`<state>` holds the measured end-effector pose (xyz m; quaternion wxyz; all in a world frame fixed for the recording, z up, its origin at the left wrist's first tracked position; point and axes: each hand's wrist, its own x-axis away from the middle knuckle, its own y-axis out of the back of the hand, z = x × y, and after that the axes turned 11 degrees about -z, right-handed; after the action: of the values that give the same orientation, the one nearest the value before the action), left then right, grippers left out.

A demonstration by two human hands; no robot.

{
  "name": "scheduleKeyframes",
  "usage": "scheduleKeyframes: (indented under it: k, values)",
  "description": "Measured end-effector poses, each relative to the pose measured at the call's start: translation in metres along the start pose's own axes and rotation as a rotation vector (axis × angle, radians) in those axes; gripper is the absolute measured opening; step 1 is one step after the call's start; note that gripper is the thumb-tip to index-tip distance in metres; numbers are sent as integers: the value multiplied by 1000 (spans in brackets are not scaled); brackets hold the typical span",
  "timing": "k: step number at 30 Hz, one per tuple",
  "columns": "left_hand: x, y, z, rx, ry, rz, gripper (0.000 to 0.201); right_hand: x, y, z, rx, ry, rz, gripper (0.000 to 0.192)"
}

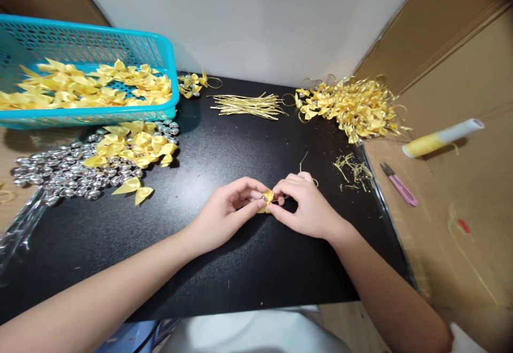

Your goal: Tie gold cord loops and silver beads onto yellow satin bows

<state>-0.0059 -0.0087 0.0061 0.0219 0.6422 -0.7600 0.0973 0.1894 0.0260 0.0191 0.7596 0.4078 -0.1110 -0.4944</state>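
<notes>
Both my hands meet over the middle of the black table, pinching one small yellow ribbon bow with a silver bell at its centre. My left hand grips the bow's left side between thumb and fingers. From the right, my right hand is closed on the bow's other side. A thin gold cord runs out behind the right fingers, its end sticking up. Part of the bow and cord is hidden by the fingers.
At left stand a turquoise basket of yellow bows, many silver bells and loose bows. Gold cords lie at the back, finished-looking bows at back right. Pink-handled snips, cord scraps and a ribbon roll are right.
</notes>
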Motion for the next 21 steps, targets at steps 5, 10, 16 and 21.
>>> scheduleKeyframes:
  k: [5,10,16,21]
  values:
    - [0,1,-1,6,24,-27,18,0,-5,0,-54,12,-74,9]
    - [0,0,-2,-41,19,-42,22,0,-7,-1,-83,4,-95,12]
    - [0,-1,-2,-212,-55,-119,24,0,-7,-2,-97,28,-97,13]
    - [0,0,-3,-283,-97,-114,18,0,-8,-1,-84,47,-102,15]
